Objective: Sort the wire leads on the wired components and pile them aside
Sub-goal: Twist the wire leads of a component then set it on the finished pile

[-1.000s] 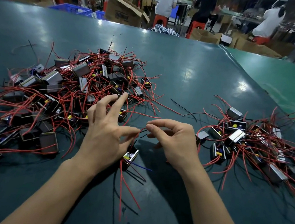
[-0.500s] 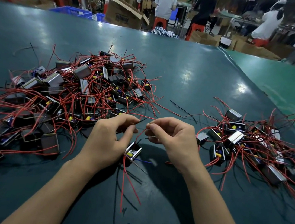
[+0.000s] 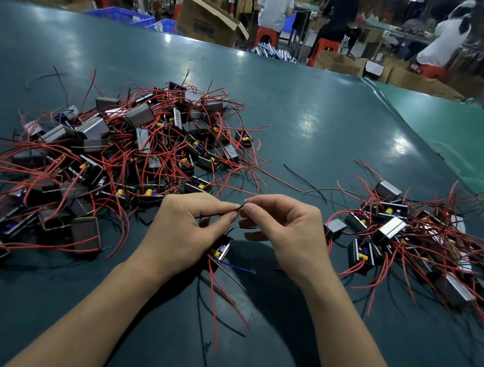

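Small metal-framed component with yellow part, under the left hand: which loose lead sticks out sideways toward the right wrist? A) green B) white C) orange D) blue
D: a thin blue lead runs from the small metal-framed component toward the right hand's wrist, while its red leads trail toward the camera; the left hand sits over it.

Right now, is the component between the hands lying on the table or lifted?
Lifted, it seems. The component hangs below the left hand; both hands pinch its black lead, right hand, and red leads dangle beneath.
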`<state>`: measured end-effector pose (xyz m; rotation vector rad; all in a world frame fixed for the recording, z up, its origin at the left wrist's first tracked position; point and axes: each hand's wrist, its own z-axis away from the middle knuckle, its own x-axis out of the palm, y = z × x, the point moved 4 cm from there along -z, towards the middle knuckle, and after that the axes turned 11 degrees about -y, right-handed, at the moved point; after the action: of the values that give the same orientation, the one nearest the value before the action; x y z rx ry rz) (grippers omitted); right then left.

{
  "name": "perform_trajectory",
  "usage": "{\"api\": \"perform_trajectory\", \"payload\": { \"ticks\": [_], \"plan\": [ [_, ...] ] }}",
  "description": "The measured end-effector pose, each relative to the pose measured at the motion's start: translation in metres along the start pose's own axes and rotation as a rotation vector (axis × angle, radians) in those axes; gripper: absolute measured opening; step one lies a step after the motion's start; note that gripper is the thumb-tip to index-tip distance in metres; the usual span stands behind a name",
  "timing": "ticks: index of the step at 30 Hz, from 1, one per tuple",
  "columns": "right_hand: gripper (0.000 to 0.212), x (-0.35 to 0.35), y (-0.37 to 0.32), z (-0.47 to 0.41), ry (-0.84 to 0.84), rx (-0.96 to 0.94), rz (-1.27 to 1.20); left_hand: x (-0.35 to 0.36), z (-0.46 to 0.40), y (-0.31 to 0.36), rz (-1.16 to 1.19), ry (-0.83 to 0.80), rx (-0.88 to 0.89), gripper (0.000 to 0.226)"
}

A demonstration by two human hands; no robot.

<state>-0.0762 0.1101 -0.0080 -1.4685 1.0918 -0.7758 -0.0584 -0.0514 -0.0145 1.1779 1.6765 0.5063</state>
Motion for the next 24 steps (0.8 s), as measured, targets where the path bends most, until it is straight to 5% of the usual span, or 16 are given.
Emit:
{"api": "perform_trajectory", "payload": {
  "ticks": [14, 24],
  "plan": [
    [0.017, -0.0059, 0.0009, -0.0004, -0.048, -0.025, 0.323, 0.0010, -0.0003, -0.0013, -0.130, -0.030, 0.070, 0.016],
    [0.008, -0.0066, 0.0050, -0.0016, -0.067, 0.075, 0.059, 0.0015, 0.0012, 0.0019, -0.091, -0.020, 0.055, 0.009]
  ]
}}
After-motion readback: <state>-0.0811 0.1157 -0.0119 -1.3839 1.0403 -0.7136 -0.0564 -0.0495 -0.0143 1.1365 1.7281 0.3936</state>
